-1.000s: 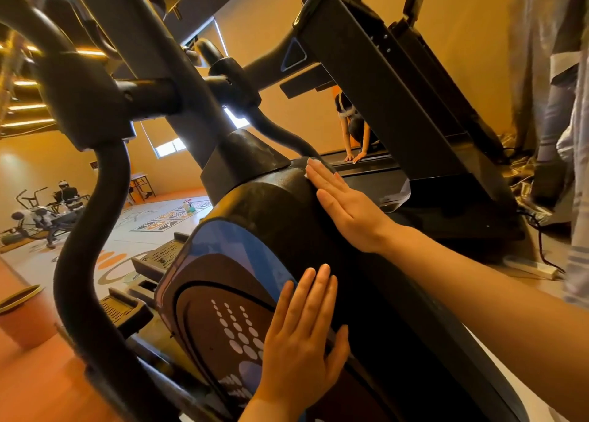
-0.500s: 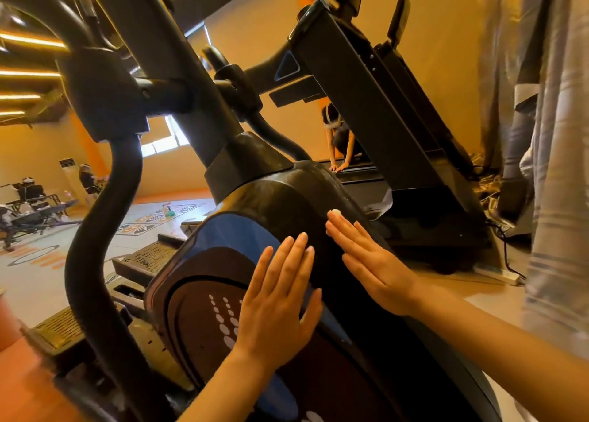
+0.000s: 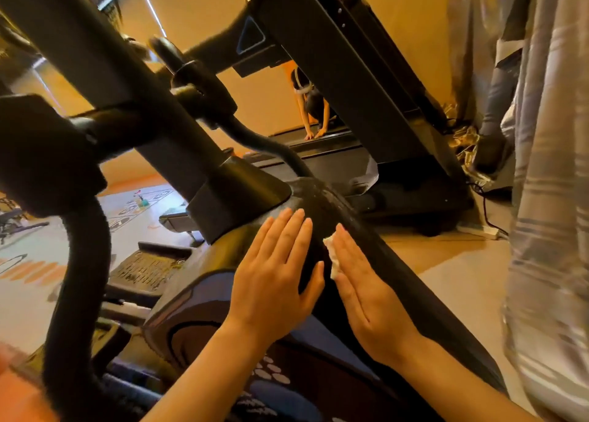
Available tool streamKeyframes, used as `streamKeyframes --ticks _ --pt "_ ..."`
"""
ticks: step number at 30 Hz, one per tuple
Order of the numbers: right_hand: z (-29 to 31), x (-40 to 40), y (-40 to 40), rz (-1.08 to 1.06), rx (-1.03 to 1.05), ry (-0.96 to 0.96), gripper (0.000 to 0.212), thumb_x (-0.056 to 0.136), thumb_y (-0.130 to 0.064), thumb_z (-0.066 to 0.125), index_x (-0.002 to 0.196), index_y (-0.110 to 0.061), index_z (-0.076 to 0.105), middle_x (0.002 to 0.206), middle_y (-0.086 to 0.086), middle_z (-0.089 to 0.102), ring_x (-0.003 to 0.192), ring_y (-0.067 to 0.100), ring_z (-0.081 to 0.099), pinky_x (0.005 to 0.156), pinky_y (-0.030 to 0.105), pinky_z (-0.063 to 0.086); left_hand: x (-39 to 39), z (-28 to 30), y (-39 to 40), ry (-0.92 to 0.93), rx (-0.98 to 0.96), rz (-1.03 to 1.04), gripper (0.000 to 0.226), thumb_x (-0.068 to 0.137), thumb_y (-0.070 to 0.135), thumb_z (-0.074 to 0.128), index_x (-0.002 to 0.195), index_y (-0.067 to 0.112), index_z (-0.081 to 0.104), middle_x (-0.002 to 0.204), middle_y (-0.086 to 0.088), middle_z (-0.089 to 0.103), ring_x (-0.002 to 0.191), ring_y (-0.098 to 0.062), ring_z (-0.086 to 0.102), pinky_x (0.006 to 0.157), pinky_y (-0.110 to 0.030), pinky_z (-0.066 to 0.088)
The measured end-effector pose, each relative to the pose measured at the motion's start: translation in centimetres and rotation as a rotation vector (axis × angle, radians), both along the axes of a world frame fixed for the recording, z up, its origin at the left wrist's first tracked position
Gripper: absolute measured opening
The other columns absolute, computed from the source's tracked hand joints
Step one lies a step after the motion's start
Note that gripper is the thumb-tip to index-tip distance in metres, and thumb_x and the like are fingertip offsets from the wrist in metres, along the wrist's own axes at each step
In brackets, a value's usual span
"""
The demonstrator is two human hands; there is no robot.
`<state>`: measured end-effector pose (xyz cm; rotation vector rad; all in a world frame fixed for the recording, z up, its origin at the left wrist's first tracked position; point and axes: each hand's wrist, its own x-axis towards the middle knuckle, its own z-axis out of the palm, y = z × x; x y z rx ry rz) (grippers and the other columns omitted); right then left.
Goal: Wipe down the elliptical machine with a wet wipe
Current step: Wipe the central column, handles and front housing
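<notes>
Two bare forearms come up from the bottom of the view, with no sleeves on them as far as the frame shows. The left hand [image 3: 274, 271] and the right hand [image 3: 366, 291] are bare too: no gloves, and no rings, watch or bands that I can make out on fingers or wrists. The nails are short and plain. Warm amber light falls over both arms. The rest of the person lies outside the picture.

walls: orange-lit [image 3: 398, 23] | floor: pale, patterned [image 3: 140, 204] | treadmill [image 3: 350, 102] | right: grey striped curtain [image 3: 548, 198]
</notes>
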<state>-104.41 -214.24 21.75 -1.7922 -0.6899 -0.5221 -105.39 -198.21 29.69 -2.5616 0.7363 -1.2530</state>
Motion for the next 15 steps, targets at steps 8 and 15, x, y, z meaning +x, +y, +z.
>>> streamKeyframes --ticks 8,15 --pt "6.9 2.6 0.5 -0.063 -0.263 0.265 0.049 0.107 -0.026 0.027 0.149 -0.023 0.002 0.158 -0.013 -0.008 0.144 -0.007 -0.011 0.123 0.031 0.005 1.1 3.1 1.2 0.296 -0.068 -0.053 0.052 0.101 0.038 0.042 0.143 0.008 0.050 0.152 -0.010 0.043 0.145 -0.022 0.035 0.121 -0.038 0.024" --pt "10.2 7.1 1.5 -0.073 -0.450 0.428 0.051 0.107 -0.022 0.022 0.155 -0.015 0.004 0.161 -0.006 -0.010 0.146 0.004 -0.017 0.123 0.037 0.003 0.7 3.5 1.0 0.456 -0.123 -0.029 0.055 0.100 0.037 0.046 0.147 0.010 0.043 0.156 -0.010 0.037 0.147 -0.023 0.032 0.122 -0.038 0.022"
